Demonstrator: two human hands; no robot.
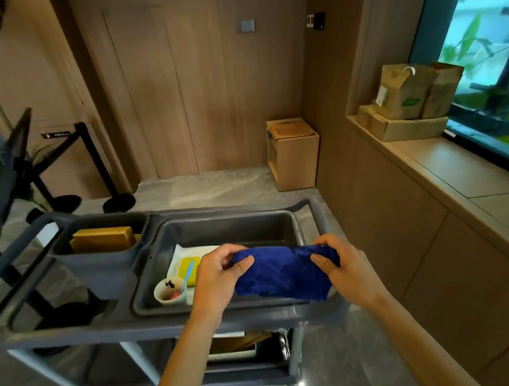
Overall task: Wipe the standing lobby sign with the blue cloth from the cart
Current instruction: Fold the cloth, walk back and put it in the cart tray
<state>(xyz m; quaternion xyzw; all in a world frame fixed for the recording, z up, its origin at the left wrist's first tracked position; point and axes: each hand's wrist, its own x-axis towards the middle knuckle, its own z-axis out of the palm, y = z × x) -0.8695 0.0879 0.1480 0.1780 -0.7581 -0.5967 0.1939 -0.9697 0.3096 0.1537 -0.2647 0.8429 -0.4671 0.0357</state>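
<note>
The blue cloth [281,274] hangs bunched between both my hands, just above the front right of the grey cart [81,334]. My left hand [221,274] pinches its left end and my right hand [338,262] grips its right end. A dark tilted panel on a black stand, the standing lobby sign [11,168], is at the far left behind the cart, seen edge-on.
The cart's large grey tub [228,225] holds a yellow sponge, a white sheet and a small cup. A smaller bin [105,265] holds yellow-brown pads. Black barrier posts [96,167] stand at the back left. A cardboard box [294,152] sits by the wall; paper bags [411,93] on the right ledge.
</note>
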